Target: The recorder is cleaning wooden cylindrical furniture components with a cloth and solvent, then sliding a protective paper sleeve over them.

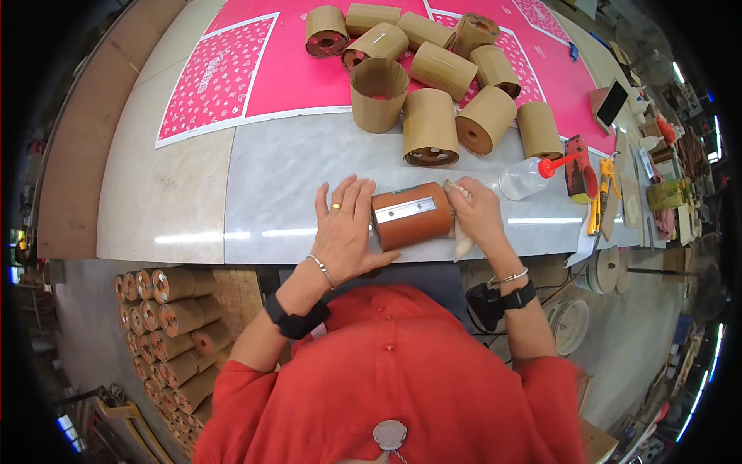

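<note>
Brown cylinder (417, 230), near front edge of tabletop (270, 185): left hand (342, 236), fingers spread, seemingly steadies it; right hand (481, 219) pinches pale cloth (463, 244).

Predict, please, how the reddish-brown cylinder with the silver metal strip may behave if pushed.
Turned on its side, the reddish-brown cylinder would probably roll if left free on the flat gray tabletop. The silver metal strip along its curve may make that roll uneven.
</note>
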`<state>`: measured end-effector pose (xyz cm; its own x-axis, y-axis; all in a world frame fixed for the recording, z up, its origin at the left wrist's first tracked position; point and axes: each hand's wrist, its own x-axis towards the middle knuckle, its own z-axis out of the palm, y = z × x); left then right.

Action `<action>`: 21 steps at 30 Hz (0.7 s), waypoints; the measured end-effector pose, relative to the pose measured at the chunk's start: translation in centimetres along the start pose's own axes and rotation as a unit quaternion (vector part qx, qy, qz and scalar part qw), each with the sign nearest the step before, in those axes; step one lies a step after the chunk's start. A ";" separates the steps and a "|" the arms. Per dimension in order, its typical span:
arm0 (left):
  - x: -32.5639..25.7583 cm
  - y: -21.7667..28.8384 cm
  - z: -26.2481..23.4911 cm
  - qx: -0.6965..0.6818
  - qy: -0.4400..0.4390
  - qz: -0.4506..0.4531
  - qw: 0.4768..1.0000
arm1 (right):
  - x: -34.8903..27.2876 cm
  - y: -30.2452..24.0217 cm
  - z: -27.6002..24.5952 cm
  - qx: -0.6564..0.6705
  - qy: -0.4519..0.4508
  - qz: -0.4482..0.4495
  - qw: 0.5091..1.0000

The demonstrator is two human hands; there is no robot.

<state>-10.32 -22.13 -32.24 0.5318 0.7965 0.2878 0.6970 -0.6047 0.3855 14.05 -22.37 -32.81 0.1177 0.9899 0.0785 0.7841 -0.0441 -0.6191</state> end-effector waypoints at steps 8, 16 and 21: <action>5.9 2.8 -1.2 0.101 -0.179 0.054 0.977 | -0.4 -0.4 1.9 0.174 0.052 0.020 0.983; 2.7 -0.8 1.9 -0.323 -0.005 -0.004 0.947 | -0.3 -1.1 -2.8 0.273 0.086 0.044 0.957; 1.7 -1.6 5.2 -0.338 0.048 0.014 0.940 | -1.1 -8.5 -0.1 -0.072 0.098 -0.413 0.903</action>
<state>-7.99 -19.87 -36.95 0.4768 0.7966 0.3715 0.2016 -0.5105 0.8359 7.34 -23.09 -27.57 -0.4482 0.6511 0.6126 0.7234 0.6667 -0.1793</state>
